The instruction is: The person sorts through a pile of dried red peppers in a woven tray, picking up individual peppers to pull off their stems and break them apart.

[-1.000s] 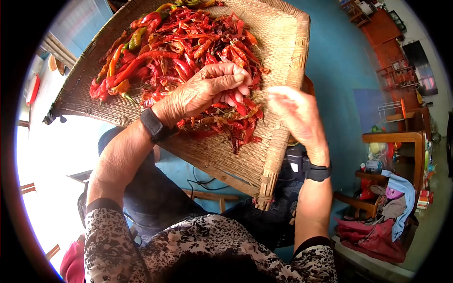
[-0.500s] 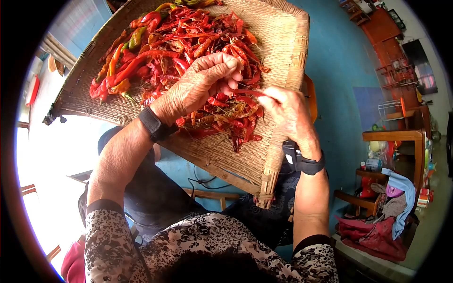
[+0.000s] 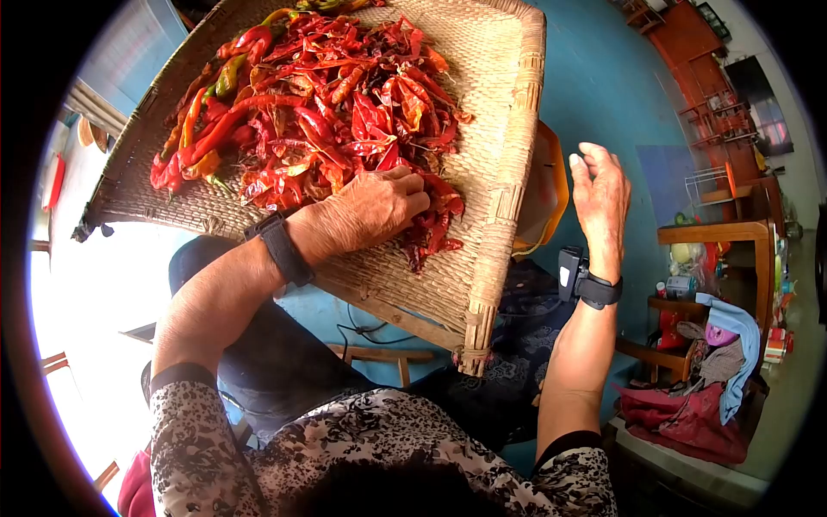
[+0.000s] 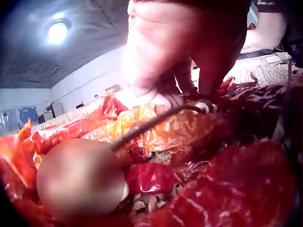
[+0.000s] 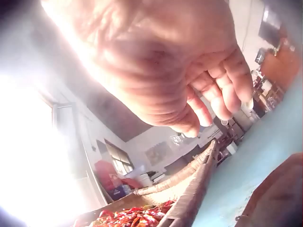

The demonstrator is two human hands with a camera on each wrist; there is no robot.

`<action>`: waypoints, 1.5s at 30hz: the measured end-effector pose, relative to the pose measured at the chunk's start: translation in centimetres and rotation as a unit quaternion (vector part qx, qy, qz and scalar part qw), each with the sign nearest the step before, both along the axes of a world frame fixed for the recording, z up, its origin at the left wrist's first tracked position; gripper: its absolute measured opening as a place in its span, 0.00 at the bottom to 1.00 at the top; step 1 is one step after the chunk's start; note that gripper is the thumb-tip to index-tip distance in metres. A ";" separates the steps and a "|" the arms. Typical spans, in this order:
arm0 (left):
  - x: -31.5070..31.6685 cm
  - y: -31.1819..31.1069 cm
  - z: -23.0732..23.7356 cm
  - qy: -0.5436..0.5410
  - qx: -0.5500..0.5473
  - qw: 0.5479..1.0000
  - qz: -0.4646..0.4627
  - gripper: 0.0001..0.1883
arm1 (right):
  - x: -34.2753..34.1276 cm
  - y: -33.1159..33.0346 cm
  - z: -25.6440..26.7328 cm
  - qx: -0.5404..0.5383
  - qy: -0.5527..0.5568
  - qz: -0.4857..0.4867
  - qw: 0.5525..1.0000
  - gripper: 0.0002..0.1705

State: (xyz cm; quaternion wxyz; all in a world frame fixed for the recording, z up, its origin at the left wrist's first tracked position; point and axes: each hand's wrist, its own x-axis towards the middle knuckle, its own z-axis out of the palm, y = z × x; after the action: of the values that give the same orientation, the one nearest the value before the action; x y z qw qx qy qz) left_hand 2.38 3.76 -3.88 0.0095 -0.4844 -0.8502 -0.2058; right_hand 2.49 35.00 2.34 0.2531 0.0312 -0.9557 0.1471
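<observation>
A heap of red dried chili peppers (image 3: pixel 327 112) lies on a woven basket tray (image 3: pixel 508 129), with a few fresher green and orange ones along its left side. My left hand (image 3: pixel 370 211) rests low on the near part of the heap, fingers bent down among the peppers. In the left wrist view its fingertips reach to an orange-red pepper (image 4: pixel 142 125); I cannot tell whether they grip one. Out past the tray's right edge, my right hand (image 3: pixel 600 189) hangs in the air with its fingers loosely curved. The right wrist view shows nothing in its palm (image 5: pixel 156 61).
Beside the tray's right edge, below its level, stands a container with an orange rim (image 3: pixel 562 194). A wooden chair (image 3: pixel 715 237) with clothes is at the right. Under the tray are a small wooden stool (image 3: pixel 383 354) and a dark cable (image 3: pixel 362 328).
Half a second ago the right hand pinched something thin and red by the left fingertips; now it has swung right, off the tray. The left hand has dropped onto the heap.
</observation>
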 end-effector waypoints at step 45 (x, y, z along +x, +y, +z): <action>-0.8 -0.3 1.5 -0.179 0.154 0.972 0.011 0.14 | 0.5 -8.3 -0.2 -0.272 -0.172 0.272 0.907 0.04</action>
State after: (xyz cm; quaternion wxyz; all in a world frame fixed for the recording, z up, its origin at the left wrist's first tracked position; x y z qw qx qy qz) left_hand 1.61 3.50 -2.41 -0.0658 -0.4233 -0.8013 -0.4175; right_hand 2.94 26.66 2.18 0.0334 0.1939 -0.8616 0.4678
